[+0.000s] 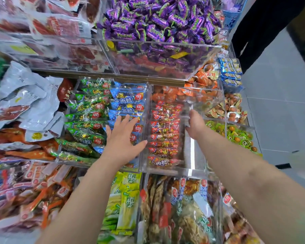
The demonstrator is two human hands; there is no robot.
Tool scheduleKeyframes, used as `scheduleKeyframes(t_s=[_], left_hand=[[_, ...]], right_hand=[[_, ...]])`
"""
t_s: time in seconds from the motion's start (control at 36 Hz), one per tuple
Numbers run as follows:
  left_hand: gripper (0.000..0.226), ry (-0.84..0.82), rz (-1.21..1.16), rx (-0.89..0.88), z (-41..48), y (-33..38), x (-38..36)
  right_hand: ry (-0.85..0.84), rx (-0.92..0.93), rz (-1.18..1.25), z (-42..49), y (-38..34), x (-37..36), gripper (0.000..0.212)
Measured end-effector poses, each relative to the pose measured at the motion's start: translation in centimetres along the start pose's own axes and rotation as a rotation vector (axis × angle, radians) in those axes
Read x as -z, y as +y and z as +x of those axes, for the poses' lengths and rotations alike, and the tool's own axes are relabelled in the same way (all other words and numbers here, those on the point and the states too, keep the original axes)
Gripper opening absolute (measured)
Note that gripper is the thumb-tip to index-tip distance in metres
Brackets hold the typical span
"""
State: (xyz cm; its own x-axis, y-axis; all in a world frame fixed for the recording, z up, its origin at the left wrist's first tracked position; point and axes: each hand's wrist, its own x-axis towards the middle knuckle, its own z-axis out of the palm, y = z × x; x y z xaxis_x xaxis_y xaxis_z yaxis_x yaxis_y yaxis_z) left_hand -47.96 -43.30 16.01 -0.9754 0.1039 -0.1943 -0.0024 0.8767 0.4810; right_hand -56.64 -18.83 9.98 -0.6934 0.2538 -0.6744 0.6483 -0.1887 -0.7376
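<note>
My left hand [124, 138] lies flat with fingers spread on the blue snack packets [128, 101] in a clear acrylic bin [102, 162]. Green packets [88, 120] fill the left side of that bin. My right hand [195, 125] reaches into the neighbouring bin [189, 169], into the bare strip to the right of a row of red packets [164, 136]. Its back faces me and the fingers bend down out of sight by a clear acrylic wall, so I cannot tell whether it holds anything.
Purple wrapped candies [158, 20] fill a raised bin behind. Orange packs [199, 95] and small round snacks [236, 136] lie to the right. Yellow-green packets [125, 201] and larger bags [183, 208] sit in the near bins. Grey floor tiles [280, 103] run along the right.
</note>
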Motion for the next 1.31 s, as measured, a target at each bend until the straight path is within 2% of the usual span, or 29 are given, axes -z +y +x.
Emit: scheduleKeyframes(t_s=[0.14, 0.22, 0.42, 0.61, 0.69, 0.75, 0.83, 0.89, 0.94, 1.03, 1.08, 1.19, 1.31], left_hand=[[0.076, -0.023, -0.026, 0.0, 0.1, -0.1, 0.2], [0.077, -0.028, -0.031, 0.002, 0.0, 0.0, 0.2], [0.074, -0.024, -0.024, 0.0, -0.4, 0.1, 0.3], [0.071, -0.006, 0.057, -0.004, -0.4, 0.4, 0.1], [0.07, 0.005, 0.104, -0.022, -1.0, 0.9, 0.5], [0.064, 0.066, 0.068, -0.08, -1.9, 1.6, 0.9], [0.046, 0.186, -0.008, -0.253, -3.7, 3.8, 0.9], [0.038, 0.188, -0.055, -0.347, -5.0, 5.7, -0.1], [0.032, 0.112, -0.157, -0.362, -6.4, 7.3, -1.9], [0.024, -0.132, -0.271, -0.383, -8.6, 9.2, -5.6], [0.017, -0.304, -0.253, -0.388, -10.4, 9.9, -8.4], [0.004, -0.649, -0.138, -0.352, -14.6, 9.8, -14.0], [0.031, -0.938, -0.097, -0.15, -18.5, 7.8, -18.8]], right_hand=[[-0.131, -0.014, 0.07, 0.8, -0.7, -2.8, 0.047], [-0.121, -0.035, 0.036, 0.9, -0.4, -3.6, 0.05], [-0.123, -0.009, -0.004, 0.7, -0.1, -2.1, 0.037], [-0.016, -0.009, -0.078, -3.0, 0.9, 0.2, 0.029], [-0.048, 0.045, -0.04, -5.9, 2.0, 1.8, 0.029], [-0.049, 0.083, 0.038, -8.2, 2.9, 3.1, 0.031], [-0.049, 0.114, 0.177, -11.7, 4.1, 5.5, 0.018], [-0.039, 0.139, 0.255, -14.2, 5.4, 7.1, 0.015], [0.002, 0.169, 0.281, -16.5, 7.3, 8.8, 0.013], [0.099, 0.174, 0.305, -20.0, 11.6, 11.2, 0.018], [0.205, 0.124, 0.33, -22.3, 15.3, 12.9, 0.024], [0.396, -0.068, 0.246, -26.5, 24.2, 16.3, 0.013], [0.548, -0.297, 0.403, -30.4, 35.1, 19.3, 0.024]])
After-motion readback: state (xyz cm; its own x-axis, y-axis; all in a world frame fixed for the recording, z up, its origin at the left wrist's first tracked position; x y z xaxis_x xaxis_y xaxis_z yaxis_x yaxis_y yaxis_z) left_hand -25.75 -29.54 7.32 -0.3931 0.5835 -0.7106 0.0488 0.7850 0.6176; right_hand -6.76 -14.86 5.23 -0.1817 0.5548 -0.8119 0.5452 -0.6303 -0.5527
